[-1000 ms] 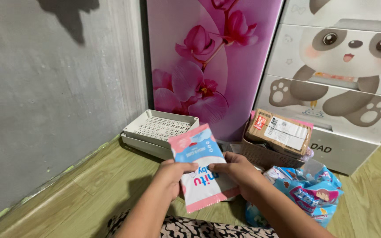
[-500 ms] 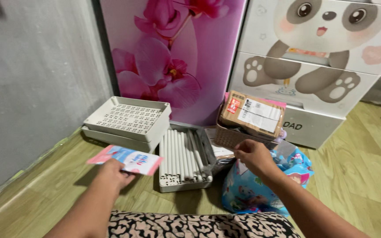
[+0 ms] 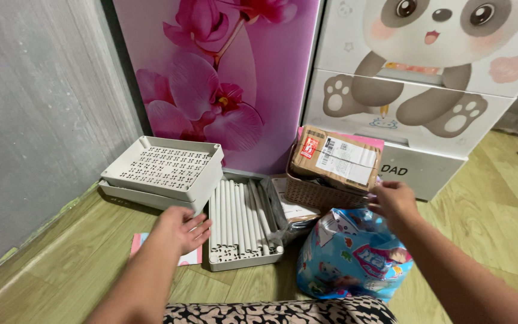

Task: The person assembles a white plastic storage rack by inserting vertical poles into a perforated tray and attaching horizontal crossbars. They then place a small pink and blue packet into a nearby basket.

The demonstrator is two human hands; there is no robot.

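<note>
Resting left hand: empty, fingers spread, above the pink wipes packet lying on the floor, lower left.
Right hand: open, at the cardboard parcel in the basket, not gripping.

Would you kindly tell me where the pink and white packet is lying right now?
In the head view, the packet lies flat on the wooden floor at lower left, mostly hidden beneath the open left hand, just in front of the stacked perforated trays.

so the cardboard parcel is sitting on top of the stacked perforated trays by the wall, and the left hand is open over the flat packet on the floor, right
Not quite. The head view shows the cardboard parcel resting on the woven basket beside the panda drawers, not on the stacked perforated trays. The left hand is indeed open over the flat packet on the floor.
</note>
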